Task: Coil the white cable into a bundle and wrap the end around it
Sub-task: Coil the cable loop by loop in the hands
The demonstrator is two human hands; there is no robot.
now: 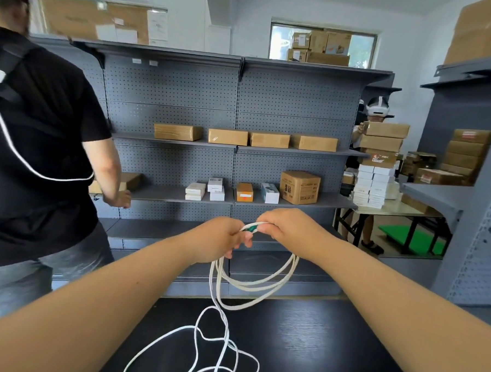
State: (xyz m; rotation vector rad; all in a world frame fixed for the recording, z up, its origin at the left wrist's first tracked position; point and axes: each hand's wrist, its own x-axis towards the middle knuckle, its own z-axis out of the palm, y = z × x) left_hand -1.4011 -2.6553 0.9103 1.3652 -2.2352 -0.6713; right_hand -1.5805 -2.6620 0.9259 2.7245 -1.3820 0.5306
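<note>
Honestly, the loose tail snarled on the black table could knot as it's pulled up, or the loops could slip free. One white cable, about three loops hanging above the table. Left hand and right hand both curl tight round the coil's top, beside one green bit.

Matt white cable (braided-looking) over dark wood-grain table; perforated grey metal shelving.

Walls: white.
Window: high, daylit, partly blocked by cardboard boxes.
Shelving: grey pegboard units, several tiers.
Table: black woodgrain top.
</note>
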